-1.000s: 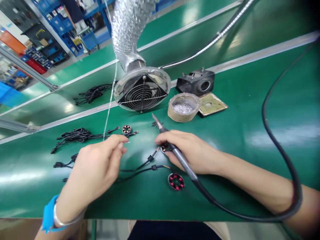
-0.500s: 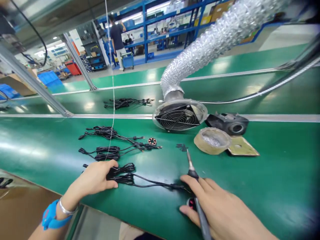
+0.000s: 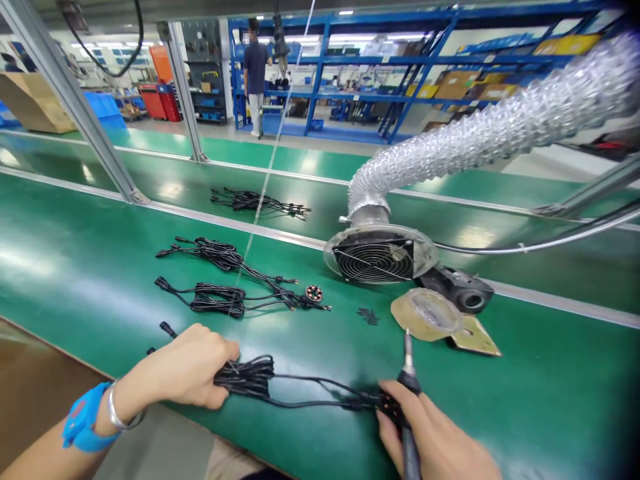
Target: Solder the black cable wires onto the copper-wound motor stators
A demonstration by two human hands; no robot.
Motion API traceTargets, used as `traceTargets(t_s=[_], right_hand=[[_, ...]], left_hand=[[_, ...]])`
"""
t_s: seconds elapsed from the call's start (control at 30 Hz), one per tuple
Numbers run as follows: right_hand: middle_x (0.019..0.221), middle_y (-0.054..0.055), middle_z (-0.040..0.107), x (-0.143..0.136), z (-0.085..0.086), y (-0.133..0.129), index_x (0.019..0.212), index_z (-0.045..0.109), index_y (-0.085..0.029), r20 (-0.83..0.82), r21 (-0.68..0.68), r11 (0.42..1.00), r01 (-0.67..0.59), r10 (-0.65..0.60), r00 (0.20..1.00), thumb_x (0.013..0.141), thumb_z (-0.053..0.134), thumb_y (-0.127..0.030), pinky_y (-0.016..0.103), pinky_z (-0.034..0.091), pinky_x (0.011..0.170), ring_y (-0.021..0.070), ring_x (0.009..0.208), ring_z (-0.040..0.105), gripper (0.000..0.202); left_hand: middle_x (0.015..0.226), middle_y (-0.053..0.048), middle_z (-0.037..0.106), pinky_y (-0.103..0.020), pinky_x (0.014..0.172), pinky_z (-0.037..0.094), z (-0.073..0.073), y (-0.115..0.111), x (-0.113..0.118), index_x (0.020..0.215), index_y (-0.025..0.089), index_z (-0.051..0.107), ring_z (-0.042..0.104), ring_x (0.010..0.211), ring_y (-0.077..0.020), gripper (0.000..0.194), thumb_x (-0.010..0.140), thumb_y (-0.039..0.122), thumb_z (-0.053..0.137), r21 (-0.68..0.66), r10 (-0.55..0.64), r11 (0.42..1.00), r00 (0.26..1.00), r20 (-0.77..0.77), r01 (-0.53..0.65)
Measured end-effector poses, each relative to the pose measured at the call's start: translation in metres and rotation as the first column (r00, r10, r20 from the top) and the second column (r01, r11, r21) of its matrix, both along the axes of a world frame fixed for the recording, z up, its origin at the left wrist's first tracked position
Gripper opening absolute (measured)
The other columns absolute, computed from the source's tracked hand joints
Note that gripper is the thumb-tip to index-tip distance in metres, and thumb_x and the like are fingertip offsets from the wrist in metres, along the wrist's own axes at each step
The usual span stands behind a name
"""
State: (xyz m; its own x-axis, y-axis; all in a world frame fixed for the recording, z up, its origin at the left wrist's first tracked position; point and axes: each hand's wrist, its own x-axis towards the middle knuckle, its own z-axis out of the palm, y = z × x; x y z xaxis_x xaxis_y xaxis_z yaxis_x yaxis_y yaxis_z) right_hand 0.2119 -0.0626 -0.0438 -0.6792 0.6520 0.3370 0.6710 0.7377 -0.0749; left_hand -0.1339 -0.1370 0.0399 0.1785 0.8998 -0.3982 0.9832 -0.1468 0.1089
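My left hand [image 3: 195, 365] is closed around a coiled black cable [image 3: 253, 377] near the front edge of the bench, its plug ends sticking out beyond the wrist. Two strands run right from the coil to my right hand [image 3: 433, 430]. That hand holds a soldering iron [image 3: 409, 381], tip pointing away from me. Its thumb and forefinger also pinch a small dark round part [image 3: 391, 407] at the cable's end, partly hidden by the fingers. A ring with copper coils [image 3: 314, 293] lies by two more cable bundles [image 3: 217, 299] farther back.
A fume extractor fan [image 3: 374, 260] with a silver duct [image 3: 450, 150] stands behind. Right of centre are a round tub [image 3: 425, 315], a black iron stand [image 3: 463, 290], a yellowish sponge [image 3: 475, 337] and small black tubes [image 3: 369, 316]. Another cable bundle [image 3: 260, 202] lies beyond the rail. A person [image 3: 255, 73] stands by shelves.
My left hand has closed around the coil, gathering it into a tighter bundle. My right thumb and forefinger now pinch the round part, with the iron still in that hand. The view has tilted.
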Motion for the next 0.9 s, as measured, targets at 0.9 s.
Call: traceTargets(t_s=[0.9], right_hand=[[0.121,0.011,0.059,-0.321,0.089,0.356,0.122,0.056,-0.014,0.196,-0.202,0.791,0.578,-0.546,0.815,0.093,0.059,-0.034,0.041,0.054,0.086,0.0214,0.102,0.062,0.035]], left_hand=[[0.122,-0.011,0.059,-0.044,0.087,0.054,0.032,0.374,-0.182,0.123,0.016,0.056,0.062,0.104,-0.0228,0.036,0.092,0.033,0.059,0.485,0.232,0.852,0.973,-0.014,-0.196]])
